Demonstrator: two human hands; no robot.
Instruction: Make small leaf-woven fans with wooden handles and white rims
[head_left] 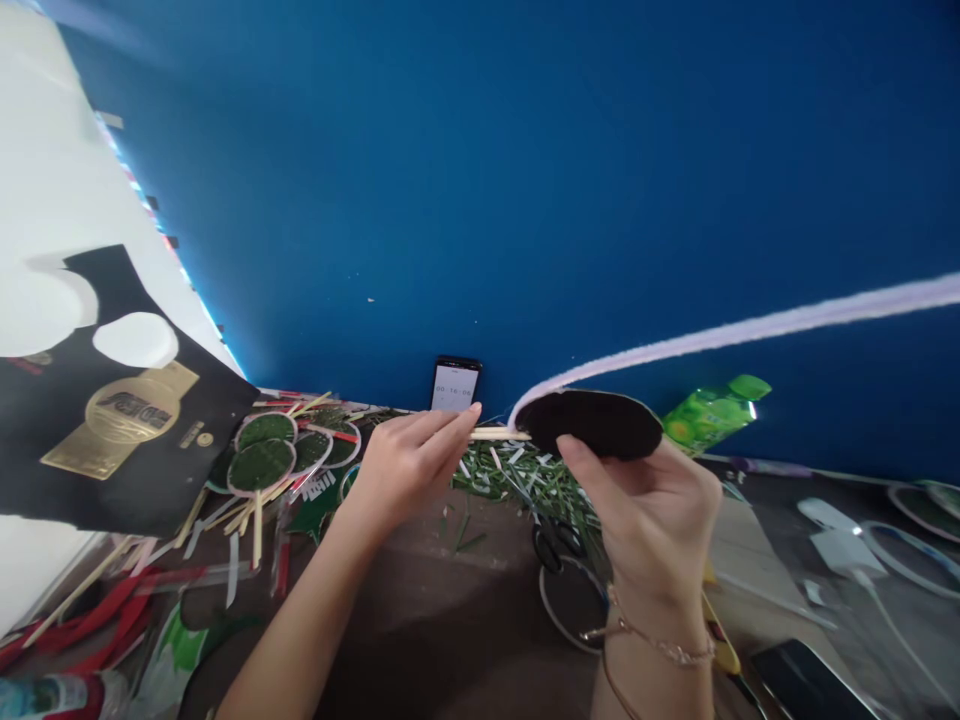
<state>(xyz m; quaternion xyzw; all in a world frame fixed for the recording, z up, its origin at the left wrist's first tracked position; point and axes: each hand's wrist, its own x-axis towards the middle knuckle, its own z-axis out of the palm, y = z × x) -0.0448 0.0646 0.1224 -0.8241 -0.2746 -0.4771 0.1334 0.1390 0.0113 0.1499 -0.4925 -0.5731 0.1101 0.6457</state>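
My right hand [651, 525] holds up a dark oval disc [592, 422], pinched at its lower edge between thumb and fingers. A pale lilac ribbon [750, 328] runs from the disc's left rim up and away to the right. My left hand [409, 465] is closed in a pinch on a thin pale wooden stick [499, 434] whose tip meets the disc's left edge. Both hands are raised above a dark brown table [435, 620].
Finished round green fans with sticks [271, 460] lie at left beside a black and gold card [112, 420]. Green leaf scraps [525, 475], scissors [556, 545], a phone [454, 384] against the blue wall, a green bottle [712, 412] and white cables [862, 550] surround the hands.
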